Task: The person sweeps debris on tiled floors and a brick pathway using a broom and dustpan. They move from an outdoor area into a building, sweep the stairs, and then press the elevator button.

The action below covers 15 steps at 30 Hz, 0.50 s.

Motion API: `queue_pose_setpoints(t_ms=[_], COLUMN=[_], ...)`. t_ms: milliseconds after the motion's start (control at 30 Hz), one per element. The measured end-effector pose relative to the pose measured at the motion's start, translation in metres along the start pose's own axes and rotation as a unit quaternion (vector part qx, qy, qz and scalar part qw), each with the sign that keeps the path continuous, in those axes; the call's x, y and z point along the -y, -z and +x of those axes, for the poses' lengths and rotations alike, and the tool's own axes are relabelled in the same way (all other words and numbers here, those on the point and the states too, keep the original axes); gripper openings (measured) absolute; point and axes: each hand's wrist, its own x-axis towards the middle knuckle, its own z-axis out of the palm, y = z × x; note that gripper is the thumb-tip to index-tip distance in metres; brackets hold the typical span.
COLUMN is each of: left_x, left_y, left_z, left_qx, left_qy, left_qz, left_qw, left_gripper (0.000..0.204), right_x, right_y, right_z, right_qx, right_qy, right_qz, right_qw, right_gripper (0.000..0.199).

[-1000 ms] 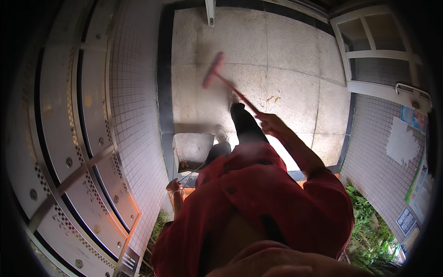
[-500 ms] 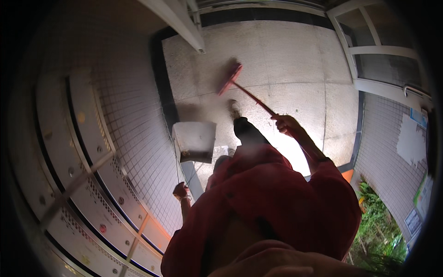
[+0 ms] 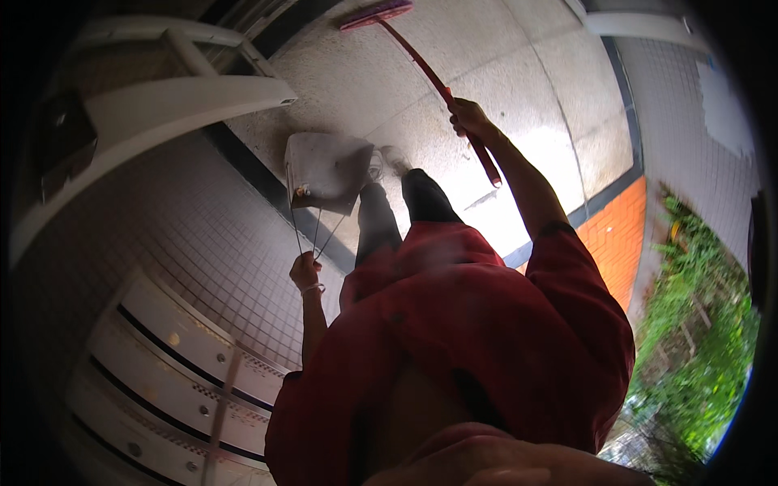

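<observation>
My right hand (image 3: 470, 117) is wrapped round the red handle of a broom (image 3: 429, 74), with the handle's end sticking out behind my fist. At the far top of the view lies its broom head (image 3: 377, 14), red with purplish bristles. My left hand (image 3: 305, 271) grips the thin wire handle of a grey dustpan (image 3: 328, 166), low and to the left of my legs. Some small debris (image 3: 302, 192) shows in the dustpan's near left corner. Whether the pan rests on the floor or hangs just above it, I cannot tell.
Pale stone floor (image 3: 486, 69) with a dark border surrounds my feet. On the left are a white-framed door (image 3: 186, 101), a tiled wall (image 3: 203, 219) and metal mailboxes (image 3: 178, 340). Orange tiles (image 3: 616, 239) and green plants (image 3: 689, 324) lie to the right.
The broom head has moved farther away, toward the top of the view, and more handle shows behind my right fist. My view has turned; the dustpan and my left hand appear higher.
</observation>
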Motion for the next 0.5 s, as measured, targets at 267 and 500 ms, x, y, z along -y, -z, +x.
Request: queue_pose_setpoints(t_ms=[267,500], left_x=[-0.093,-0.161], left_y=[-0.034,-0.095], left_z=[0.063,0.083], left_qx=[0.166,0.278], left_qy=[-0.101,-0.179], left_qz=[0.092,0.196], left_qw=[0.977,0.923], left_gripper=[0.014,0.018], right_x=[-0.153,-0.169], right_y=[0.005,-0.034], right_z=[-0.258,-0.369], right_qx=[-0.188,-0.298], right_qy=[-0.298,-0.290], right_qz=[-0.020,0.165], right_qw=[0.936,0.894], right_gripper=[0.036,0.032])
